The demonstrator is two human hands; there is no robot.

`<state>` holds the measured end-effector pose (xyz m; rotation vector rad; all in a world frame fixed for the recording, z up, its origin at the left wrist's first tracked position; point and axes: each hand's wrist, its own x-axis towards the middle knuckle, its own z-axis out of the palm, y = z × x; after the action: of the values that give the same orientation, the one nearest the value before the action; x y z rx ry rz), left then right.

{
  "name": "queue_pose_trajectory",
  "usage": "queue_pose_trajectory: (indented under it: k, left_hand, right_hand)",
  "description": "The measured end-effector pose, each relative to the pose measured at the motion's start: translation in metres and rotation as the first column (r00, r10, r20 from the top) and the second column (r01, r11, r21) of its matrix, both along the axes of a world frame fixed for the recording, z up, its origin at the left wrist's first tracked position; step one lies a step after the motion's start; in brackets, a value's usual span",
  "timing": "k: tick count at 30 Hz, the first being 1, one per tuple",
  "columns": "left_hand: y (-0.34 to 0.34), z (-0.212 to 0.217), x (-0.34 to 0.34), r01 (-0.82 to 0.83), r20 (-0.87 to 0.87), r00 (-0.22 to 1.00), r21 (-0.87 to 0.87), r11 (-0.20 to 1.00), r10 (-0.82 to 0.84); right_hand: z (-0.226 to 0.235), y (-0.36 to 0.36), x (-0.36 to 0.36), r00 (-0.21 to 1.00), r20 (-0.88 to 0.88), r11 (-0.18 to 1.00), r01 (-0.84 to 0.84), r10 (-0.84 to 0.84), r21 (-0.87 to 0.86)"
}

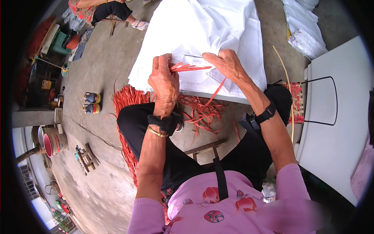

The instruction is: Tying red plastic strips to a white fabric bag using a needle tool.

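Note:
My left hand (163, 80) is closed around a small bunch of red raffia-like strips (191, 68), whose loose ends point right. Facing it, my right hand (228, 65) pinches a thin dark needle-like rod (192, 56) that juts left from thumb and forefinger. A single red strip (216, 92) hangs below the right hand toward my knees. Both hands are above a white cloth (183, 29) spread over a low surface in front of me. Whether the right fingers also grip the strip is hidden.
Heaped red strips (126, 101) lie on the floor left of my legs, with a tangle (200, 113) under the cloth's edge. Two dark bottles (92, 103) and a small wooden stool (87, 158) stand left. A white cabinet-like panel (339, 105) is at right. Another person (111, 11) sits far left.

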<state>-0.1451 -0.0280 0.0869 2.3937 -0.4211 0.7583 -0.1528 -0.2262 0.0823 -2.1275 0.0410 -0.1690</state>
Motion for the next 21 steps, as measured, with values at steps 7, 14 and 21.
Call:
queue_pose_trajectory:
  k: [7,14,21]
  left_hand:
    - [-0.012,0.002,-0.006,0.1,0.154,0.984,-0.033,0.994,-0.093]
    - [-0.039,-0.006,-0.018,0.349,0.072,0.934,0.034,0.937,-0.35]
    - [0.001,-0.003,-0.003,0.119,-0.038,0.986,-0.517,0.848,-0.162]
  right_hand:
    - [-0.005,0.006,0.0,0.977,0.18,0.929,-0.039,0.112,-0.368]
    - [-0.002,0.019,0.001,0.994,-0.062,0.937,-0.066,0.092,0.342]
    - [0.024,0.011,-0.005,0.986,-0.149,0.741,0.043,0.078,0.671]
